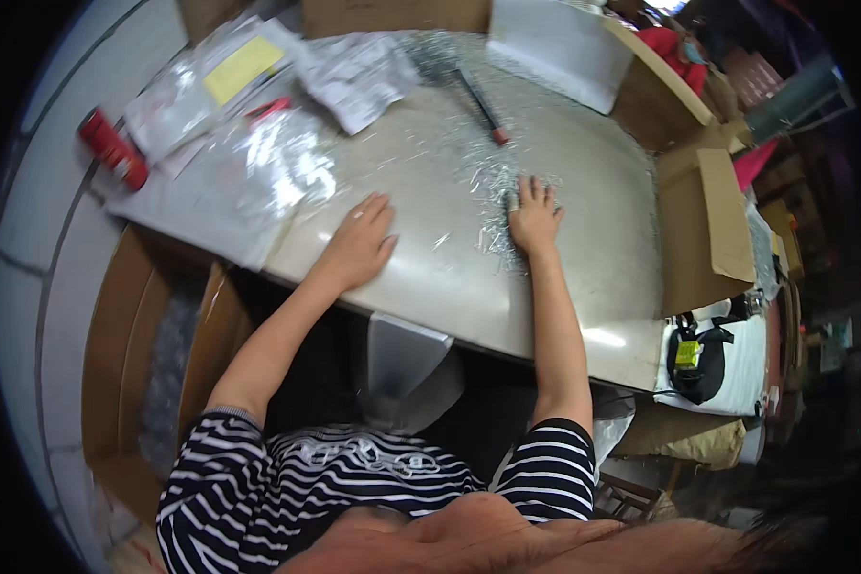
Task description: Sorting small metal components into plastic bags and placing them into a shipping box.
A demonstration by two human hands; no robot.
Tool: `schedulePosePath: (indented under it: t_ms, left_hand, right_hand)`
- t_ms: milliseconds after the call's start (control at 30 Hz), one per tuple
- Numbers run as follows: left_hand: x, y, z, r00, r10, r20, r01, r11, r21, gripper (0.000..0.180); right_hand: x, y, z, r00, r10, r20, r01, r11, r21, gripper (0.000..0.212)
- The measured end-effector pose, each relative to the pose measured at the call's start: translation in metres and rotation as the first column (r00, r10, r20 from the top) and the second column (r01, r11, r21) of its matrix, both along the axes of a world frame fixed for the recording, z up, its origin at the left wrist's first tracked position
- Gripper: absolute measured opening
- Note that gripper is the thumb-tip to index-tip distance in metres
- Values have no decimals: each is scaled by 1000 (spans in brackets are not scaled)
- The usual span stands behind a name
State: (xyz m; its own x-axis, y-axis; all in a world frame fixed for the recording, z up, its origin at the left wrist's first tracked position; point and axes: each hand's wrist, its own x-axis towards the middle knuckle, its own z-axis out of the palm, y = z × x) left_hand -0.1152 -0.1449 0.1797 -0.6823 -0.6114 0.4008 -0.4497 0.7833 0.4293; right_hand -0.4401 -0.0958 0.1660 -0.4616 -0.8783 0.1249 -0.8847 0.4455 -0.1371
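Observation:
My left hand (359, 247) lies flat on the pale metal tabletop (430, 287) near its front edge, fingers stretched out and holding nothing. Farther right, my right hand (536, 220) rests with spread fingers at the edge of a loose heap of small shiny metal pieces (495, 230). Those pieces are thin and pin-like, too small to name. Beyond the heap lies a dark rod (478, 100) with a reddish end, touched by neither hand. More of the same slivers form a larger pile (440, 55) at the back.
Transparent plastic bags (258, 167), crumpled paper (359, 81) and a yellow sheet (244, 70) cover the left side. A red can (113, 150) sits at far left. Cardboard boxes stand along the right (703, 225) and below left (110, 354). A person in red (670, 53) is at the back right.

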Motion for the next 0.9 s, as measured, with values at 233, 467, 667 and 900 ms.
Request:
schedulePosePath:
  t_ms: [233, 467, 667, 900]
  left_hand:
    - [58, 33, 9, 936, -178, -305, 141, 980, -139, 15]
    - [124, 9, 7, 934, 161, -319, -133, 985, 108, 27]
    - [99, -13, -5, 944, 308, 122, -293, 948, -128, 54]
    - [89, 71, -24, 966, 237, 102, -216, 958, -189, 62]
  right_hand:
    - [68, 59, 27, 995, 5, 98, 12, 985, -174, 54]
    - [79, 65, 30, 995, 94, -30, -91, 991, 98, 54]
    - [112, 77, 33, 986, -9, -166, 14, 1000, 28, 58]
    - [113, 99, 15, 996, 77, -42, -84, 975, -207, 55]
